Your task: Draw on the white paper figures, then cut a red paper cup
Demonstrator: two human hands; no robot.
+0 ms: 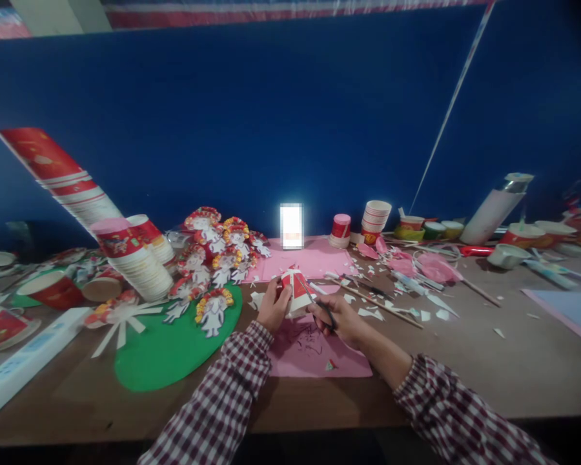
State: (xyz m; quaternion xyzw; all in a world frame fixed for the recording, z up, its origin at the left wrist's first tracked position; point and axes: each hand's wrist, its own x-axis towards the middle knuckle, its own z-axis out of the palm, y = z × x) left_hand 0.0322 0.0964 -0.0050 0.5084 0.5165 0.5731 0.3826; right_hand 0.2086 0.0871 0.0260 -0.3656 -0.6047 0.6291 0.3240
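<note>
Near the middle of the table, my left hand (274,305) is closed on a red and white paper cup (296,288). My right hand (343,319) grips a pair of dark-handled scissors (327,314), and their blades lie against the side of the cup. Under both hands is a pink sheet (319,361) with dark scribbles and a small coloured scrap (330,365) on it. White paper scraps (370,313) are scattered just right of my right hand, beside a thin wooden stick (382,303).
Several paper dolls with flowery headdresses (215,311) lie around a green sheet (174,352) at left. Behind them lean tall stacks of paper cups (133,265). A lit, blurred-out screen (291,226) stands at the back. Pink cutouts (436,266) and a white bottle (491,213) are at right.
</note>
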